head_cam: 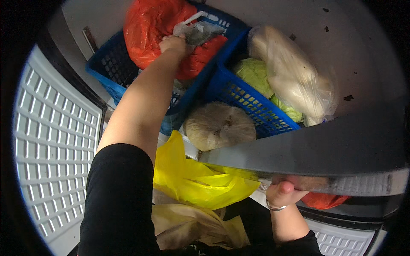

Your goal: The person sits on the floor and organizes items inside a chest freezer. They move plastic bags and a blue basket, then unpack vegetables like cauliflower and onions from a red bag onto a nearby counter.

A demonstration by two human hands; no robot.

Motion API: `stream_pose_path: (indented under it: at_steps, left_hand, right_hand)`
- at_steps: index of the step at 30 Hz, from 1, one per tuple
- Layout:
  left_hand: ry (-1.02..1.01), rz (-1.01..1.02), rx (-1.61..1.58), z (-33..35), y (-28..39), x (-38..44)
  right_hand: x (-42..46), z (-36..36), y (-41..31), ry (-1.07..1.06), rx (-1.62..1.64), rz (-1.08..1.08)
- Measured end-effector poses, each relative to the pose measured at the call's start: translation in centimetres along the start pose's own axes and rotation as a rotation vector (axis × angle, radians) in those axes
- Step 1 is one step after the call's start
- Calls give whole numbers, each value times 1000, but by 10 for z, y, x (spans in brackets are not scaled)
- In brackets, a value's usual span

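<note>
My left hand reaches into the blue plastic basket at the upper left, its fingers at a clear plastic bag with dark green contents. Red plastic bags lie around that hand; whether the fingers close on the clear bag cannot be made out. My right hand, with a silvery bangle at the wrist, is at the lower edge of a grey panel, its thumb in sight and its other fingers hidden. A yellow plastic bag hangs between my arms.
Another blue basket holds green cabbages and a clear bag of pale long vegetables. A rounded bagged bundle sits before it. A ribbed white door panel stands at left. Red plastic shows below the grey panel.
</note>
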State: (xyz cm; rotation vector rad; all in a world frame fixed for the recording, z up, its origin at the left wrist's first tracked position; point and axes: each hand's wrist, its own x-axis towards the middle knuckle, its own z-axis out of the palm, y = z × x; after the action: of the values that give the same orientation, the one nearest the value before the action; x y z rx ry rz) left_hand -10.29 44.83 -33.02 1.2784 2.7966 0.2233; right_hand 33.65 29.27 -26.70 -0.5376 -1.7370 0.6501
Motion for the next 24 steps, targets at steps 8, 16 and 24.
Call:
stream_pose_path:
  at_steps: [8, 16, 24]
  left_hand:
    - [108, 0, -319, -18, -19, 17]
    - [-27, 2, -1404, -86, -89, -86]
    - [259, -169, -1781, -136, -162, -282]
  right_hand:
    - [2, 2, -4, -7, 43, 15]
    - [11, 11, -10, 7, 70, 23]
    - [14, 11, -14, 60, 68, 50]
